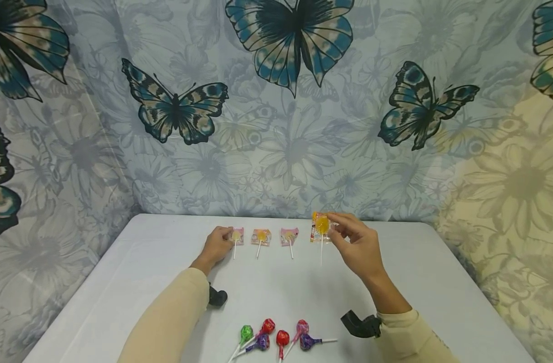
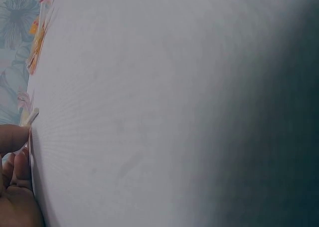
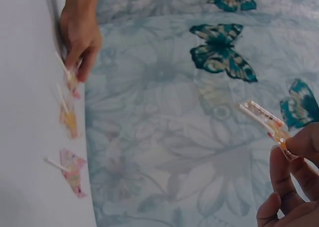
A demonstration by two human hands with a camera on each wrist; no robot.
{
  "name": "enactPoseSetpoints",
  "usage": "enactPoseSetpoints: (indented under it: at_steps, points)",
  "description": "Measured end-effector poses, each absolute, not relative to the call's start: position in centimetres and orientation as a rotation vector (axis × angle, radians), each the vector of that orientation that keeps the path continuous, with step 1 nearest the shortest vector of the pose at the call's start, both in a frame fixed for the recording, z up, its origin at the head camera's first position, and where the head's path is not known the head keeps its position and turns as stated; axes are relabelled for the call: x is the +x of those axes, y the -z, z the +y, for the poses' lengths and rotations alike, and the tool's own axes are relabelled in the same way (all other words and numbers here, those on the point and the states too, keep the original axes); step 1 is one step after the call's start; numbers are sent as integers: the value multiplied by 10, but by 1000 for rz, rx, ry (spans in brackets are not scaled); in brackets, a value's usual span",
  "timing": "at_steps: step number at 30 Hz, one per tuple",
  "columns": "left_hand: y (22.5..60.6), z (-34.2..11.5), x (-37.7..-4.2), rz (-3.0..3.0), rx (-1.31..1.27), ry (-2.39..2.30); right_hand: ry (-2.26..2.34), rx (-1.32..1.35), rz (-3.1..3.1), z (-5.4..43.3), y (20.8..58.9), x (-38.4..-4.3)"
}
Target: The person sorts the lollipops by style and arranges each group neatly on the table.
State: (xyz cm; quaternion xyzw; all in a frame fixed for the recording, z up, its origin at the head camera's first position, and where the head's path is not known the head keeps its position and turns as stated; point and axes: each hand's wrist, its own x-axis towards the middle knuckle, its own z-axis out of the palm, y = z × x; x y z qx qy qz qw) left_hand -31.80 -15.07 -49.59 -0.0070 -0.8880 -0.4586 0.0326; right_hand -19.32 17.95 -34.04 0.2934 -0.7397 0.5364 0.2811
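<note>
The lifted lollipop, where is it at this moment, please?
In the head view, the lifted lollipop is right of centre, pinched by the right hand, its nearest neighbour being a pink-wrapped lollipop to its left.

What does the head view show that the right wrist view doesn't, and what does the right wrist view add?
Only the head view: six round lollipops on the near part of the white table, and both sleeves.
Only the right wrist view: the yellow lollipop seen nearly edge-on.
Both: the right hand holding that lollipop, the left hand at the end lollipop of a row of three, and butterflies on the wall.
</note>
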Motion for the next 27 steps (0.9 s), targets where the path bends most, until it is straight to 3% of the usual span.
enactPoseSetpoints:
  at_steps: [27]
  points:
    - [496,-150,-318,-2741,-5,1414,-1549,443,-2313,202,378,-262]
